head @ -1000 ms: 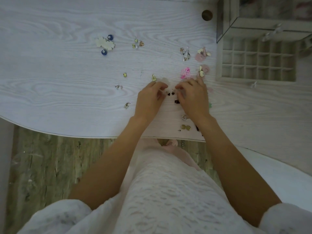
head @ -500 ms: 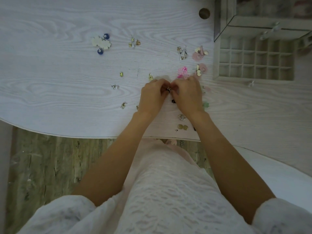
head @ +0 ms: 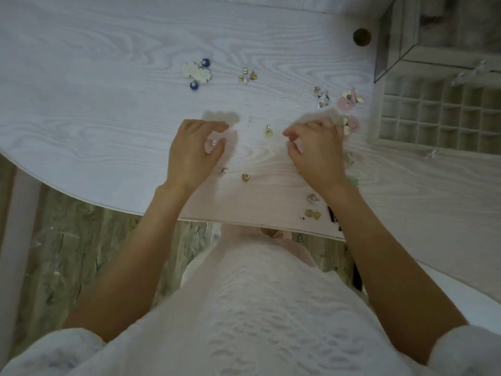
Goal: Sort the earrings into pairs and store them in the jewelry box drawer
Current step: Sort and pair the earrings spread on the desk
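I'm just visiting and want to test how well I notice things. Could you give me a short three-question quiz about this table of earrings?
1. True or false: the left hand and the right hand are touching each other.
2. Which lies between the two hands? A) a small gold earring B) a blue earring C) a pink flower earring
3. Fill in: the drawer with the grid of little compartments sits at the table's far ______ side.

Key:
1. False; they are apart over the table.
2. A, the small gold earring.
3. Right; the drawer is there, and its visible compartments look empty.
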Available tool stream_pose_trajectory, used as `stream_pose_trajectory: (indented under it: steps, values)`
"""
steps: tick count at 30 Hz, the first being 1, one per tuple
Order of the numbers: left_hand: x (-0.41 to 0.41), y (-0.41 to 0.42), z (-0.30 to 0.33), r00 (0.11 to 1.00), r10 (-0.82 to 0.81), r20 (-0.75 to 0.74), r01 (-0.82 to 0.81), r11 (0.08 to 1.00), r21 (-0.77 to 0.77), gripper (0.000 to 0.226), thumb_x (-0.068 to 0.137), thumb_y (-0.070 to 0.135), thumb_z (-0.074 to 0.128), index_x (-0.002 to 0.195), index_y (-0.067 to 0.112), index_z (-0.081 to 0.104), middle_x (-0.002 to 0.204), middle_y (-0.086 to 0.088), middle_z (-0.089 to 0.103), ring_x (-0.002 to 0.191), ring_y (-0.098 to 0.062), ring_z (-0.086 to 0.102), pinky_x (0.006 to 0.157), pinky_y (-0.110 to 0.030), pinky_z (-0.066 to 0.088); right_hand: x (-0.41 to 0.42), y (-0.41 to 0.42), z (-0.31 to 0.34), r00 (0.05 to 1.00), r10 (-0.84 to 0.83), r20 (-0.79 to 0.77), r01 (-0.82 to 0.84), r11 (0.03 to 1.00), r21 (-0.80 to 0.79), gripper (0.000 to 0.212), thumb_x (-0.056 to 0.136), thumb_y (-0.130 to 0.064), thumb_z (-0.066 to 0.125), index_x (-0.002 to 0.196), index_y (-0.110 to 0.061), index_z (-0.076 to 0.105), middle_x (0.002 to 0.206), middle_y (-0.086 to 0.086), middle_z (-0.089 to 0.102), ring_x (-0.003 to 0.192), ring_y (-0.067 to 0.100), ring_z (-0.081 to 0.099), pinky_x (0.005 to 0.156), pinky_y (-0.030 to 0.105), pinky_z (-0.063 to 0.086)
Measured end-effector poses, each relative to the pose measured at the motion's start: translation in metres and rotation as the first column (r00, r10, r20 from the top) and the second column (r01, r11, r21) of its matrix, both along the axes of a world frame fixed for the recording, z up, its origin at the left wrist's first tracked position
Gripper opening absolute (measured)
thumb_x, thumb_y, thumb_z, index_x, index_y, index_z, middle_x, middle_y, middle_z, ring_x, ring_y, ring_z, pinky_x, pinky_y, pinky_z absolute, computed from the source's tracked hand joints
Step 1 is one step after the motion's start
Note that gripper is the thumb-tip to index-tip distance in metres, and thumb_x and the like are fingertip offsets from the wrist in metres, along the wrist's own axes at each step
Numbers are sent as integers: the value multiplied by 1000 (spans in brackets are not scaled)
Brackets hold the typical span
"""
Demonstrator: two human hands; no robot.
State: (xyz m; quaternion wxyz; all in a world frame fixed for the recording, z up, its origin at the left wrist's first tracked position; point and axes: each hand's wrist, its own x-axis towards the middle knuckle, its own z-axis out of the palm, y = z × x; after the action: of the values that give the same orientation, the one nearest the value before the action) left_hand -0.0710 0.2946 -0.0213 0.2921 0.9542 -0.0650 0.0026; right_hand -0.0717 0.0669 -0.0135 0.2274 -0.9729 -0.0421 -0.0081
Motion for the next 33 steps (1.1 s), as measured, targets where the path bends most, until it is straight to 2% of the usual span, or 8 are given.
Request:
stream_pose_trajectory:
  steps: [3, 6, 9, 14, 20, 27, 30, 33]
  values:
    - [22, 18, -9, 983, 121, -138, -123, 992, -5, 32, 82, 23, 66, 112, 15, 62, 112, -3, 65, 106, -27, 51, 84, -19, 30, 19, 15, -10, 996, 9, -89, -12, 999, -34, 23, 86, -20, 56, 108, -18, 63, 95, 0, 69, 103, 26, 49, 86, 36, 28]
    - [44, 16, -15, 969, 102, -223, -98, 995, 30, 40, 78, 34, 69, 114, 17, 61, 110, -2, 64, 102, -24, 54, 88, -25, 34, 34, 27, -20, 983, 1, -185, -18, 996, -89, 26, 86, -26, 56, 111, -17, 58, 97, 2, 68, 101, 27, 50, 87, 37, 29]
    - [55, 10, -19, 960, 100, -263, -88, 995, 55, 37, 77, 34, 69, 111, 18, 62, 110, -5, 62, 105, -25, 52, 83, -25, 34, 41, 39, -25, 984, -11, -179, -5, 996, -89, 19, 87, -24, 58, 103, -15, 60, 96, 3, 68, 98, 25, 52, 88, 35, 30]
    - [57, 5, -21, 968, 81, -236, -74, 996, 42, 30, 77, 31, 69, 104, 17, 64, 104, -5, 63, 97, -23, 55, 76, -25, 37, 49, 55, -30, 991, 36, -126, -48, 994, -96, 11, 87, -22, 57, 94, -16, 62, 92, 2, 66, 92, 24, 53, 86, 35, 30]
    - [60, 8, -24, 980, 49, -194, -47, 999, 16, 18, 79, 25, 67, 95, 19, 66, 93, -1, 64, 90, -20, 56, 70, -25, 39, 63, 53, -33, 998, 12, -67, -19, 996, -91, 15, 87, -27, 57, 93, -14, 63, 91, 3, 66, 93, 25, 53, 83, 35, 30]
    - [59, 8, -25, 982, 49, -182, -48, 999, 14, 18, 79, 23, 66, 97, 19, 65, 94, -1, 62, 91, -18, 54, 71, -25, 39, 114, 57, -26, 995, 50, -82, -40, 992, 120, 31, 86, -10, 50, 117, -10, 57, 118, 10, 53, 109, 25, 46, 89, 27, 36]
    - [56, 7, -24, 979, 59, -194, -56, 998, 23, 22, 80, 24, 66, 101, 19, 64, 98, -2, 61, 94, -19, 52, 72, -23, 36, 138, 65, -24, 981, 116, -156, -103, 991, 90, 42, 84, -10, 51, 126, -12, 51, 127, 11, 47, 117, 27, 39, 94, 26, 34]
    - [51, 9, -22, 972, 58, -229, -55, 998, 19, 29, 78, 23, 67, 106, 20, 63, 103, -2, 59, 96, -19, 50, 75, -22, 36, 144, 70, -26, 956, 195, -221, -187, 981, 56, 41, 82, -7, 51, 122, -9, 54, 124, 11, 48, 116, 27, 38, 92, 24, 33]
